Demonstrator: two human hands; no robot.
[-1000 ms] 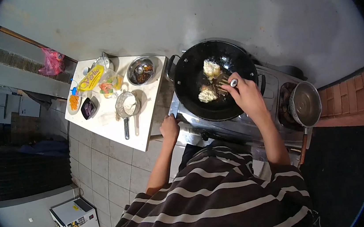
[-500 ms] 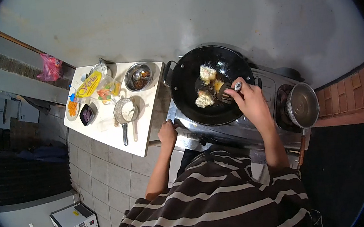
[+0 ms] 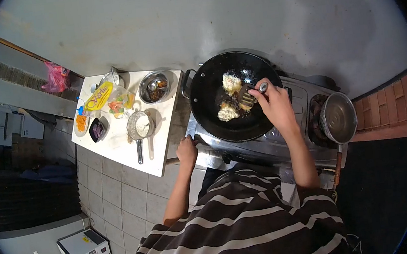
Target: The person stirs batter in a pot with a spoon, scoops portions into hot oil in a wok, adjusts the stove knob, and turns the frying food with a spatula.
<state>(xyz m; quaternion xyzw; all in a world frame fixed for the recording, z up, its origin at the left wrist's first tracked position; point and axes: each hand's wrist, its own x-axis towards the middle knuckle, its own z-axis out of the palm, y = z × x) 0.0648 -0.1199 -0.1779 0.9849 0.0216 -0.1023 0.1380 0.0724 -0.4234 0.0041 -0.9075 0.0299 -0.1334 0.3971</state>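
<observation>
My right hand [image 3: 277, 107] is closed on the handle of a dark slotted spatula [image 3: 246, 97] above the black wok [image 3: 213, 126]. The spatula's head is down among the frying food, over a small yellowish bit. To its left lie two pale, lumpy pieces of food, an upper piece [image 3: 231, 83] and a lower piece [image 3: 227, 112], in dark, shiny oil. My left hand [image 3: 186, 151] is a closed fist low between the side table and the stove. A small greyish end shows above its fingers; what it belongs to is hidden.
On the white side table [image 3: 117, 151] stand a small pan of white powder [image 3: 142, 125], a steel bowl [image 3: 154, 86], a yellow packet [image 3: 98, 96], cut orange pieces [image 3: 81, 123] and a black dish [image 3: 97, 129]. Right of the wok, a metal pot [image 3: 338, 119] sits on the stove, its handle toward me.
My right hand and the spatula have shifted slightly up and left. The spatula's head has turned and now covers more of the yellowish bit. My left hand stays about where it was.
</observation>
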